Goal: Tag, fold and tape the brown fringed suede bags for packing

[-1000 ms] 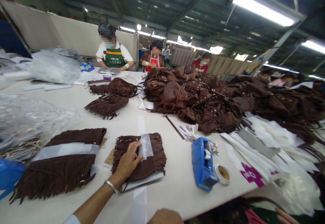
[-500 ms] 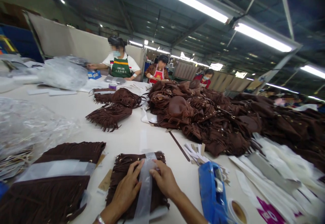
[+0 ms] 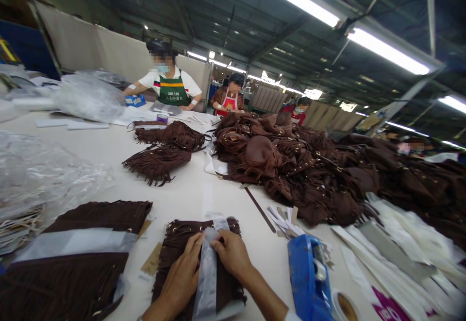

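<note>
Near edge of my head view: a brown fringed bag (image 3: 174, 250) lies flat on the white table (image 3: 233, 197), its lower part covered by forearms and cut by the frame. A translucent strip (image 3: 207, 282) runs lengthwise over it. My left hand (image 3: 184, 267) lies with fingers extended and close together, tips at the strip's left edge; my right hand (image 3: 232, 253) is half curled, thumb and fingers at its upper part. Cannot tell whether either pinches the strip; contact points are hidden.

Left: a larger banded bag (image 3: 69, 275), cropped by the frame. Right, near the right forearm: a blue tape dispenser (image 3: 309, 277), its base cut off, and a tape roll (image 3: 344, 306), also cropped. Crumpled clear plastic (image 3: 47, 170) blurs at left.

Beyond, a heap of brown bags (image 3: 284, 160) blocks much of the far table and partly hides a person in red (image 3: 298, 112).
</note>
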`<state>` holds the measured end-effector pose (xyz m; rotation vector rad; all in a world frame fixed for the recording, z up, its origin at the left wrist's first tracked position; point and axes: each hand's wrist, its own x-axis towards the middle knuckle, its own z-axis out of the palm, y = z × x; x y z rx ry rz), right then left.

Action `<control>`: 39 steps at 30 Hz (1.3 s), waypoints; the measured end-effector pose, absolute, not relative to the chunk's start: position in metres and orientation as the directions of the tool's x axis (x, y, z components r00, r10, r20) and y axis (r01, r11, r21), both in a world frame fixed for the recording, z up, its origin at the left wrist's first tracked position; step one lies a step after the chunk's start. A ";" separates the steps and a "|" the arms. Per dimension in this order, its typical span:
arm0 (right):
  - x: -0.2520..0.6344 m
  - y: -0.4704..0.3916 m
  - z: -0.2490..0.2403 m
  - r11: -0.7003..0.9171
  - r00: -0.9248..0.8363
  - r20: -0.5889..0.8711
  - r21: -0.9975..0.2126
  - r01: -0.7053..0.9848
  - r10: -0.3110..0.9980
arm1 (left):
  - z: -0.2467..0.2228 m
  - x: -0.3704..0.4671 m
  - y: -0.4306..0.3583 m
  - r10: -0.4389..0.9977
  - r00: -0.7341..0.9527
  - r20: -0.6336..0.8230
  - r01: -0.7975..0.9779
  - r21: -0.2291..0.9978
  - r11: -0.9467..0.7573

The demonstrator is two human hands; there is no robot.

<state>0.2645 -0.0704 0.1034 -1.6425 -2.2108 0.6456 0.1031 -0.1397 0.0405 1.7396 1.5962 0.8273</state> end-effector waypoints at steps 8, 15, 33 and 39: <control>0.265 -0.061 0.108 0.192 -0.284 -0.090 -0.547 0.815 0.954 | 0.042 0.101 -0.138 0.995 0.074 0.061 0.556 0.826 -0.092; 0.266 -0.056 0.109 0.189 -0.290 -0.092 -0.570 0.800 0.952 | 0.050 0.100 -0.140 0.996 0.074 0.057 0.537 0.839 -0.088; 0.262 -0.049 0.110 0.247 -0.365 -0.113 -0.552 0.797 0.924 | 0.063 0.094 -0.141 0.984 0.159 0.078 0.427 0.893 -0.140; 0.266 -0.073 0.133 0.232 -0.303 -0.042 -0.547 0.805 0.952 | 0.066 0.094 -0.139 0.983 0.157 0.091 0.457 0.876 -0.154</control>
